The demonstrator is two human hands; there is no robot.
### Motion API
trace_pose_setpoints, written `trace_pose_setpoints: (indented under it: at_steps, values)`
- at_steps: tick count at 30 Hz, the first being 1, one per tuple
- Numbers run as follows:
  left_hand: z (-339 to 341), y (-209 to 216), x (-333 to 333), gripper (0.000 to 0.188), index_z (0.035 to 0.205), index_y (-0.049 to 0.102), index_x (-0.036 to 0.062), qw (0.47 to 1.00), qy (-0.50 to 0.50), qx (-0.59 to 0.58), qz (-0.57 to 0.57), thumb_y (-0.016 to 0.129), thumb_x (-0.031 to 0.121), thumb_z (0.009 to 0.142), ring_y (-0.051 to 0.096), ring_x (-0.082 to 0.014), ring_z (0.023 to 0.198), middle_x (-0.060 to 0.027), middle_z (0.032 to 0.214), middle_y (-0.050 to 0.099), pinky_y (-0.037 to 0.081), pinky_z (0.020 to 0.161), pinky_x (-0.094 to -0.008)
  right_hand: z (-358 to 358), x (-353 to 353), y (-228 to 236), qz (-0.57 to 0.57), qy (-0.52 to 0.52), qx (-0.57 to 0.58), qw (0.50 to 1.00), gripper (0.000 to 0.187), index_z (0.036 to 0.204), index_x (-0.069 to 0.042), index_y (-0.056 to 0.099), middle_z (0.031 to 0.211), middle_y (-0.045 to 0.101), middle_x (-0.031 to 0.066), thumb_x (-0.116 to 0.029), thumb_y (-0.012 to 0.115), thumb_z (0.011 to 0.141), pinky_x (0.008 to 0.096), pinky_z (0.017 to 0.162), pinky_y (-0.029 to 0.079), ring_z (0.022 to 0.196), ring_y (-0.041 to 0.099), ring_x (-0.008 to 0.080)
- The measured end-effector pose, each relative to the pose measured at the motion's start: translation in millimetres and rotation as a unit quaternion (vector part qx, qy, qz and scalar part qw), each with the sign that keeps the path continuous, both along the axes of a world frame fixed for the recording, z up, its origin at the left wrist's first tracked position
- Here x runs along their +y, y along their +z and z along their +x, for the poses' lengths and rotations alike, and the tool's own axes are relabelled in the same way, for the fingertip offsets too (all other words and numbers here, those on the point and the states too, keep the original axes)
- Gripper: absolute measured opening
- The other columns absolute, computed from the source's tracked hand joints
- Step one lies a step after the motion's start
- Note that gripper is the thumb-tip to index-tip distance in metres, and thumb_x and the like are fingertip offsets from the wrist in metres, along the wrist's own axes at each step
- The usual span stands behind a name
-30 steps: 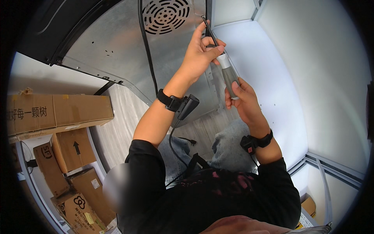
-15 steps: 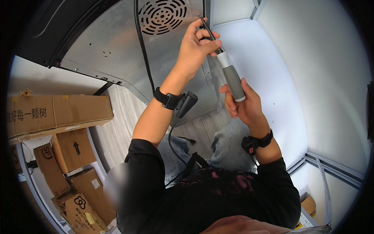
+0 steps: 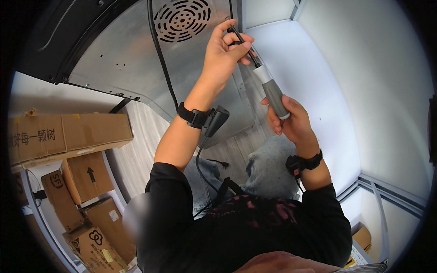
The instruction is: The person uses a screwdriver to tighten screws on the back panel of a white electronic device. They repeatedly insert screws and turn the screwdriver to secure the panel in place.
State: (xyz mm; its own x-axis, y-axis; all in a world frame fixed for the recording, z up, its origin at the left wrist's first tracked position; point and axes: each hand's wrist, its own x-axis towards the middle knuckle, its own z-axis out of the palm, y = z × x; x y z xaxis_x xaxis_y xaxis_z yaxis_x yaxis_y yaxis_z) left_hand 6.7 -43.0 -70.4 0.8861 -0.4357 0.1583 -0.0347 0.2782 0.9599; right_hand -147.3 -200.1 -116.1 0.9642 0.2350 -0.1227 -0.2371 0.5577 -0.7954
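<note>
A screwdriver [image 3: 274,96] with a grey handle, a pale collar and a dark shaft slants up and left. Its tip reaches the upper edge of a bare metal panel [image 3: 195,77], near a small screw-like spot; my fingers partly hide the contact. My left hand [image 3: 221,53] pinches the shaft between thumb and fingers, close to the tip. Around the butt of the handle curl the thumb and fingers of my right hand [image 3: 293,118]. The panel belongs to a large black-edged appliance and has a round slotted vent [image 3: 182,20].
A black cable [image 3: 161,57] hangs down across the panel. Cardboard boxes [image 3: 95,134] stand stacked on the left, some on a shelf. White walls [image 3: 309,91] with grey metal framing rise on the right. A loose plug [image 3: 224,164] dangles near my knees, above the wood-look floor [image 3: 136,132].
The panel and vent sit slightly further left in view. My right hand has shifted a little right and down, with the handle turned slightly; both hands keep their hold.
</note>
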Motion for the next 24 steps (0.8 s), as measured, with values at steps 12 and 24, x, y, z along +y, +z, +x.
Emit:
trace_pose_setpoints:
  at_steps: [12,24]
  values:
    - [3,-7,-7,0.06,0.139,0.026,0.0077,0.999,0.009,-0.054,0.003,0.056,-0.001,0.087,0.063,-0.0153,0.073,-0.0128,0.099,0.065,0.051,0.061,-0.0254,5,-23,6,-0.052,-0.021,-0.016,0.998,0.049,0.117,0.002,0.047,0.058,0.049,0.0035,-0.042,0.041,0.096,0.0236,0.041,0.036,0.045,0.044,0.0114]
    - [-6,-29,-27,0.04,0.128,0.043,0.0051,0.998,-0.033,-0.023,0.053,0.057,0.006,0.09,0.064,-0.0146,0.076,-0.0088,0.097,0.065,0.05,0.061,-0.0242,-5,-56,-18,-0.055,-0.059,0.0,0.997,0.045,0.113,0.001,0.052,0.064,0.054,0.0047,-0.039,0.05,0.092,0.0255,0.047,0.038,0.052,0.049,0.0126]
